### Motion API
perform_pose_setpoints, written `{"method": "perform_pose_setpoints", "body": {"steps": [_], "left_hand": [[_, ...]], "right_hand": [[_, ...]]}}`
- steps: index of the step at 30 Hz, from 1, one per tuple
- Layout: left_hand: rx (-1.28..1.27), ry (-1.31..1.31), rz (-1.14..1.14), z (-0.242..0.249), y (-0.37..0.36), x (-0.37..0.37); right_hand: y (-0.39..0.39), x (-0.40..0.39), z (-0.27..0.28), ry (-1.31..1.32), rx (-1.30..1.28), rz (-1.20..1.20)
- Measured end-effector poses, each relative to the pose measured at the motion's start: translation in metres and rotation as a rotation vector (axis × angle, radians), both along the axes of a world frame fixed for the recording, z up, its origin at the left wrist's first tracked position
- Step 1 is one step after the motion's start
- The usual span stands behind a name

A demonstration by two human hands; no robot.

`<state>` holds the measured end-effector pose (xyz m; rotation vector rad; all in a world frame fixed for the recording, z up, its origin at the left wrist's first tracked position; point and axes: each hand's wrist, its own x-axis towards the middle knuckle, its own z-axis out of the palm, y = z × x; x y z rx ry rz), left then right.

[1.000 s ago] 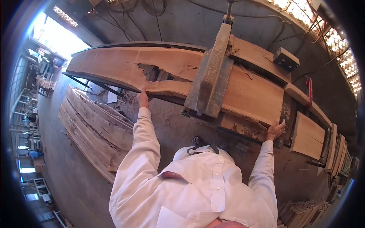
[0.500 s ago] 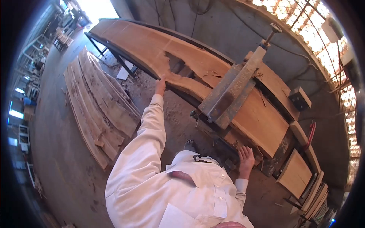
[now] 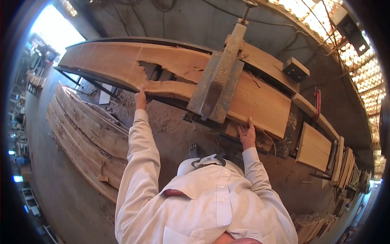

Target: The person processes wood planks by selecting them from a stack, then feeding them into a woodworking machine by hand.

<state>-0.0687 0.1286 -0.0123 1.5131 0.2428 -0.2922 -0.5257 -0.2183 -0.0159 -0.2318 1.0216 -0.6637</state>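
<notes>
A long wooden slab (image 3: 260, 105) with a ragged hole in it lies along a dark metal-framed bench. My left hand (image 3: 140, 99) is closed on the slab's near edge, beside the hole; its fingertips are partly hidden. My right hand (image 3: 247, 136) touches the near edge closer to the slab's right end. Its fingers are spread, one lying up against the edge. Between my hands, a rusty metal crosspiece (image 3: 217, 77) spans the slab, with a screw handle (image 3: 248, 6) at its far end.
Rough live-edge boards (image 3: 85, 134) lie stacked on the floor at left. A red clamp (image 3: 317, 103) sits on a wooden rail at right, near a smaller board (image 3: 313, 147). A dark electrical box (image 3: 295, 70) stands behind the slab. Cables hang along the wall.
My right hand has risen from below the bench edge to the slab's near edge. My left hand stays on the slab beside the hole. The view has swung right.
</notes>
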Motion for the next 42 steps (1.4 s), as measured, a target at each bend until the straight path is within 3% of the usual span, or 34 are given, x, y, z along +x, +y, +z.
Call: {"method": "perform_pose_setpoints", "body": {"steps": [3,6,11,17,19,21,22,25,27,29,31,33,37,39,42], "left_hand": [[-0.003,0.03,-0.019,-0.005,0.004,0.006],[0.003,0.044,-0.078,0.006,0.007,-0.002],[0.088,0.089,-0.209,0.002,0.018,0.013],[0.307,0.037,-0.122,0.035,0.007,-0.007],[0.108,0.084,-0.14,0.002,0.022,0.015],[0.059,0.144,-0.152,0.006,0.023,0.016],[0.161,0.149,-0.119,-0.005,0.025,0.03],[0.003,0.095,-0.214,-0.016,0.032,0.041],[0.483,-0.759,-0.691,-0.036,0.051,0.05],[0.365,-0.486,-0.58,-0.033,0.046,0.053],[0.031,-0.082,-0.32,-0.02,0.034,0.039],[-0.052,0.13,-0.131,-0.001,0.017,0.028],[0.007,0.152,-0.096,-0.002,0.013,0.035],[-0.041,0.151,-0.144,-0.006,0.011,0.039],[0.004,0.18,-0.081,0.005,0.005,0.026]], "right_hand": [[-0.001,0.004,-0.017,-0.031,-0.071,-0.094],[0.001,0.006,-0.018,-0.229,-0.016,-0.157],[0.006,-0.008,-0.027,-0.196,-0.094,-0.134],[0.031,-0.084,0.008,-0.103,-0.22,-0.213],[0.031,-0.123,0.015,-0.056,-0.243,-0.272],[0.033,-0.155,0.026,-0.034,-0.341,-0.285],[0.031,-0.171,0.03,0.019,-0.379,-0.299],[0.028,-0.21,0.072,0.114,-0.422,-0.37],[0.024,-0.226,0.093,0.112,-0.457,-0.43],[0.016,-0.256,0.095,0.114,-0.485,-0.479],[0.0,-0.29,0.095,0.146,-0.509,-0.53],[-0.016,-0.326,0.094,0.216,-0.515,-0.596],[-0.063,-0.402,0.1,0.438,-0.437,-0.677],[-0.105,-0.431,0.102,0.291,-0.553,-0.758],[-0.183,-0.487,0.094,0.367,-0.552,-0.58]]}}
